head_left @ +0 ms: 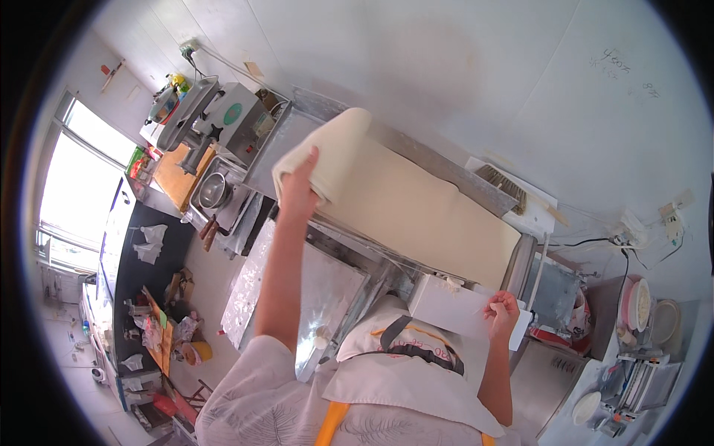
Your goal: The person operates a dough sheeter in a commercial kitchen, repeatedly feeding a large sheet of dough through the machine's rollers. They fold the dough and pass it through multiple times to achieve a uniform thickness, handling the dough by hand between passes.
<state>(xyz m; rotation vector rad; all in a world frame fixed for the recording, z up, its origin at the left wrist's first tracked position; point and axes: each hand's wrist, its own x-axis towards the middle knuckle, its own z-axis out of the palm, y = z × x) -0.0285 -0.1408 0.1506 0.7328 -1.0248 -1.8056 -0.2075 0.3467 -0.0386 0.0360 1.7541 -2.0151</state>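
Note:
A long, pale sheet of dough [413,206] lies along the metal bed [273,148] of what looks like a dough sheeter. Its far-left end is doubled over into a thick fold [329,150]. My left hand [299,187] grips the near edge of that fold, thumb on top and the other fingers mostly hidden. At the right end, the dough reaches a metal roller [520,265]. My right hand [501,313] is by the right end of the machine's white housing [452,304], fingers curled, with nothing visible in them.
A meat grinder [223,122] stands at the back left, above a tray with a metal bowl [214,190]. Behind the bed's right end rests a wooden-handled brush [505,187]. Cables [591,242] hang at right. A metal-topped unit [329,279] stands below the bed's left part.

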